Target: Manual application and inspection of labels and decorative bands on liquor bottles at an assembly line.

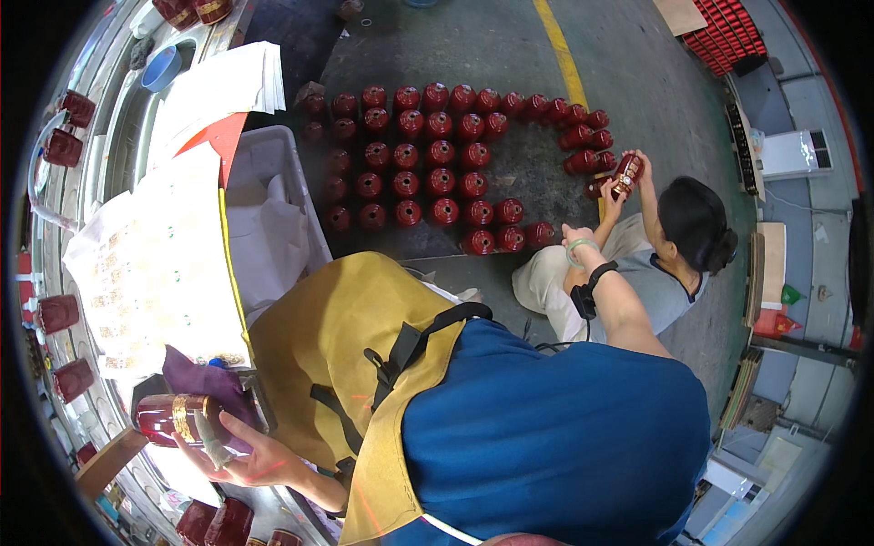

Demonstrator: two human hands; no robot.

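At the lower left, my left hand (250, 458) holds a glossy dark red jar (162, 418) with gold decoration, which lies on its side. Its fingers rest against one end of the jar, and one wears a greyish finger cover (212, 444). A purple cloth (211, 378) is bunched beside the jar. My right hand (577, 238) reaches out over the floor at the right, close to the end of a row of red jars (540, 234). Its fingers look curled; whatever they may hold is hidden. A pale green bangle and a black strap with a small device circle that arm.
Many red jars (406, 156) stand in rows on the floor. A crouching person (660, 246) in grey holds a red jar (626, 175) at the right. Printed sheets (155, 264) lie on the bench, beside a white bin (289, 173). A blue bowl (162, 68) sits farther back.
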